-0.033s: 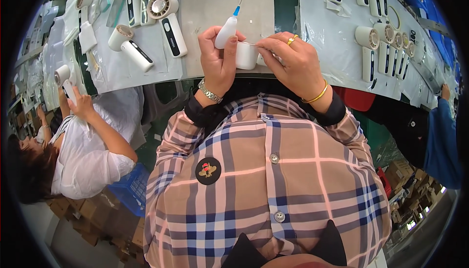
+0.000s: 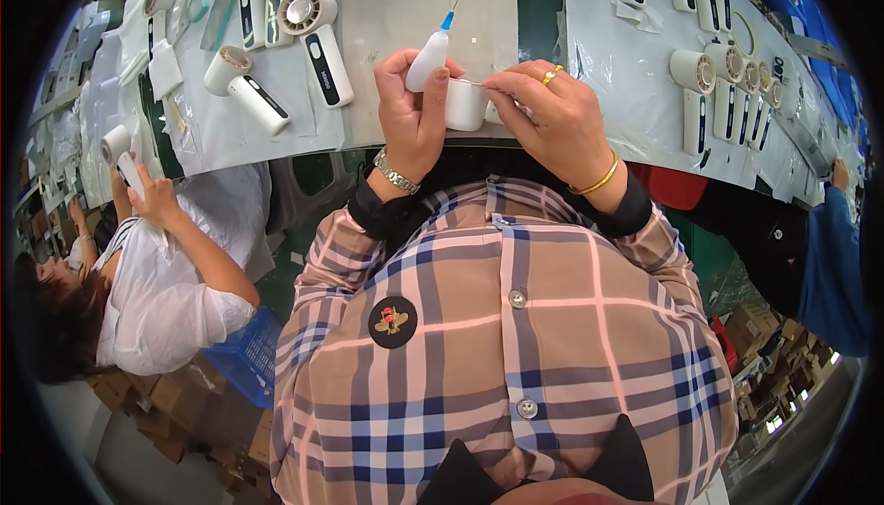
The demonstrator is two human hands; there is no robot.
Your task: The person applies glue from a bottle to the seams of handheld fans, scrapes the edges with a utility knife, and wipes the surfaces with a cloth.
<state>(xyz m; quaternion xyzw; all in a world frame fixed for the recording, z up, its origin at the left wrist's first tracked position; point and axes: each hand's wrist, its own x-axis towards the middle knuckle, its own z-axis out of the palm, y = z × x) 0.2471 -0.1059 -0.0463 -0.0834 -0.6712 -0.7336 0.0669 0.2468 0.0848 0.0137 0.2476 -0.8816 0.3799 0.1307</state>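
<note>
My left hand (image 2: 413, 122) is closed around a small white squeeze bottle (image 2: 429, 61) with a blue needle tip that points up and away. Against its thumb rests a white cylindrical housing (image 2: 465, 107), upright near the table's front edge. My right hand (image 2: 550, 117) is closed in a pinch at the housing's upper right rim. A thin, light sliver runs from those fingertips along the rim; what it is, I cannot make out. Part of a white piece shows below the right fingers, mostly hidden by them.
Handheld fans (image 2: 308, 15) and white fan handles (image 2: 329, 68) lie on the left of the table (image 2: 387, 17). Several more fans (image 2: 692, 72) lie on the right. A co-worker at left holds a fan (image 2: 117, 143); another person's blue sleeve (image 2: 833, 266) shows at right.
</note>
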